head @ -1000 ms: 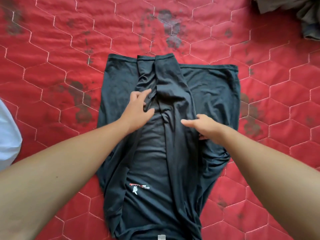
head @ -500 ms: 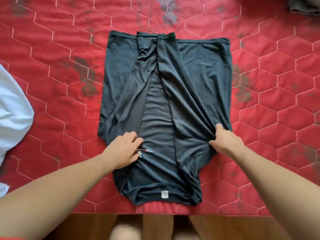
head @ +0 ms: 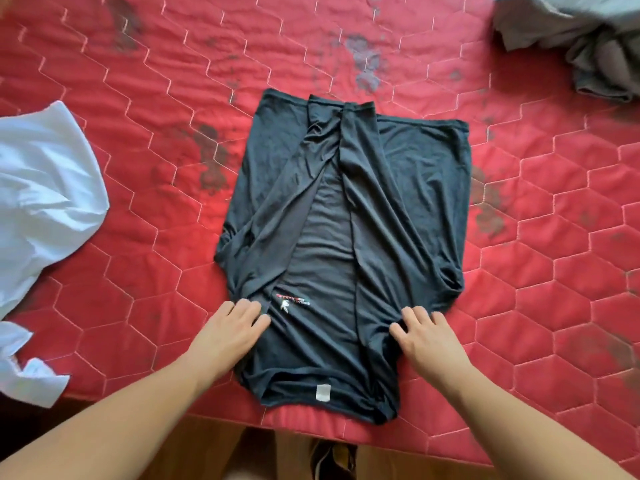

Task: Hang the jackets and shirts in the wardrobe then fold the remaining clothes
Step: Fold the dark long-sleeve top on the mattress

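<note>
Resting on the dark shirt, near end: left hand, right hand.

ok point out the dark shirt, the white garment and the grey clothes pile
dark shirt (head: 415,202), head view, on its folded-in right panel
white garment (head: 45,188), head view, middle of the crumpled fabric
grey clothes pile (head: 602,53), head view, on the bunched folds
</note>
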`<move>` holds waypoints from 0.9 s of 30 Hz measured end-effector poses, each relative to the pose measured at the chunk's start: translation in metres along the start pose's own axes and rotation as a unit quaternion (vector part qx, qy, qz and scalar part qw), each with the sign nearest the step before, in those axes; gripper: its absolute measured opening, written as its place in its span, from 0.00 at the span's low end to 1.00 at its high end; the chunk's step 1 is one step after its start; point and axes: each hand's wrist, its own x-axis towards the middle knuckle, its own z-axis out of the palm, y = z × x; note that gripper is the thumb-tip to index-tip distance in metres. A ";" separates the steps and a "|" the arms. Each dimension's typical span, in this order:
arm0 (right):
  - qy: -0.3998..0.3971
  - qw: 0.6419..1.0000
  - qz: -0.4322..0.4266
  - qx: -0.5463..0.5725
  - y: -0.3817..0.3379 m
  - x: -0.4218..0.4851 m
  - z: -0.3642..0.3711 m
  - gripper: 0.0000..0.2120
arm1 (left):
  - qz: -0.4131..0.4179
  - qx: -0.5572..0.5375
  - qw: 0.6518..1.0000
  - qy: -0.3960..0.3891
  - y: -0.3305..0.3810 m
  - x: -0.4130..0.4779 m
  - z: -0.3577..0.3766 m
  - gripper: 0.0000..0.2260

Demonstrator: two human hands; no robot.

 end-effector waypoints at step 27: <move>0.153 0.849 0.363 0.351 0.111 0.135 -0.118 0.14 | -0.320 -0.302 0.890 0.122 -0.172 0.159 -0.105 0.13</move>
